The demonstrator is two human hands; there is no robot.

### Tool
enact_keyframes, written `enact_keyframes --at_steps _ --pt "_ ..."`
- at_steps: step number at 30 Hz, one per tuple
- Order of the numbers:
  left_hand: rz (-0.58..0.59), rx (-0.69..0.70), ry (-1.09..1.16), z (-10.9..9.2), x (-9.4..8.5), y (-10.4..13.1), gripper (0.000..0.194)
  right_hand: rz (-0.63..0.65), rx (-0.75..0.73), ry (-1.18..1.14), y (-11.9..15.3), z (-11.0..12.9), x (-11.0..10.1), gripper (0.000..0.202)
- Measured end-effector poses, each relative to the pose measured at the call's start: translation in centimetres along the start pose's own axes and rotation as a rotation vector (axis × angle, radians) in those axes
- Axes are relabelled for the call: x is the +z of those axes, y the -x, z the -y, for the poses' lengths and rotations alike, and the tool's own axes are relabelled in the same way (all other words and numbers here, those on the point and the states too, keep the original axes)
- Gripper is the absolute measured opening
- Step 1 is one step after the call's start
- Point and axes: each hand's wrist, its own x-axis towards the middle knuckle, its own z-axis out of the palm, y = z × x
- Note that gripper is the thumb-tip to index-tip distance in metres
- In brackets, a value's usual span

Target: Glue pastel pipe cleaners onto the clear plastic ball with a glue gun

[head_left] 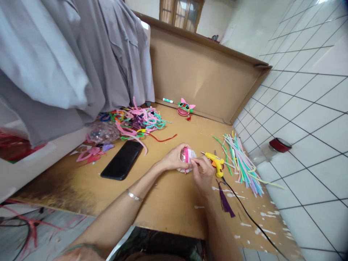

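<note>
A small clear round ball with white fuzzy material and a bright pink strip around it sits between my hands over the middle of the table. My left hand grips the ball from the left side, its fingers curved over the top. My right hand is closed at the ball's right edge, its thumb and fingertips pinched together against the white part. Whatever the pinch holds is too small to make out. A yellow glue gun lies just right of my right hand, its nozzle pointing left.
A black phone lies left, below tangled pipe cleaners and a clear plastic bundle. Straight pipe cleaners and a purple tassel lie right, near the black cord. A decorated pink-eared ball stands by the cardboard wall.
</note>
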Motion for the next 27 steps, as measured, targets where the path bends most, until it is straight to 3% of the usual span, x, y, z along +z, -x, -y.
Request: enact_keyframes --at_steps 18,27 --pt "-0.009 -0.011 -0.076 -0.33 -0.13 -0.03 0.060 0.018 0.007 -0.031 0.02 0.03 0.17 0.014" --pt "-0.050 0.078 -0.175 -0.10 -0.11 -0.02 0.059 0.015 0.042 -0.027 -0.14 0.19 0.11 0.016"
